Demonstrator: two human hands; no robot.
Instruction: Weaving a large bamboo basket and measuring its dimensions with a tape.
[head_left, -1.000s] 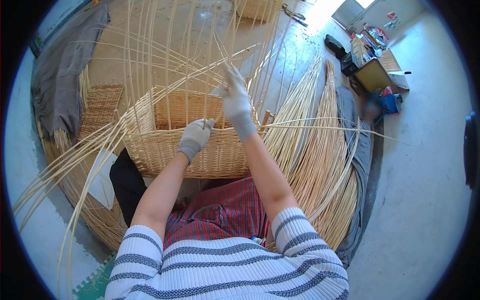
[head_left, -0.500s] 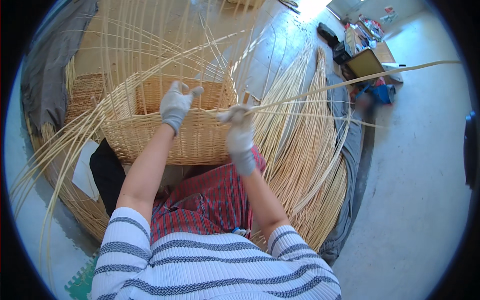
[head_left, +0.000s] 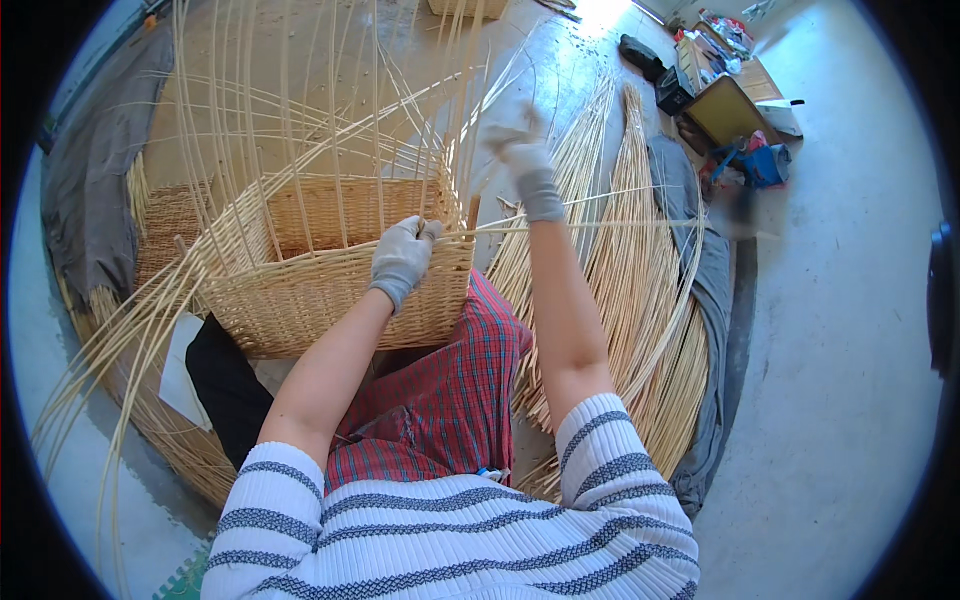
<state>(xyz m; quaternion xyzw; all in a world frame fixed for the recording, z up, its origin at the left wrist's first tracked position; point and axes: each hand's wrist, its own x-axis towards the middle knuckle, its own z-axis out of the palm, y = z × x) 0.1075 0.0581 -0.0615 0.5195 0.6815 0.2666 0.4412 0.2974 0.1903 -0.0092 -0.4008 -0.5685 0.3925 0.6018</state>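
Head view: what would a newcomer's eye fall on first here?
Probably the woven basket left of centre, tall upright rods rising from it. The gloved left hand touches its front rim; the gloved right hand, blurred, is raised to its right. Bundles of rods fan out at right.

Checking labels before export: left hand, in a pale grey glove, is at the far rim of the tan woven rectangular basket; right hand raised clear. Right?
Wrong rim: the head view shows the left hand at the basket's near rim; right hand raised clear.
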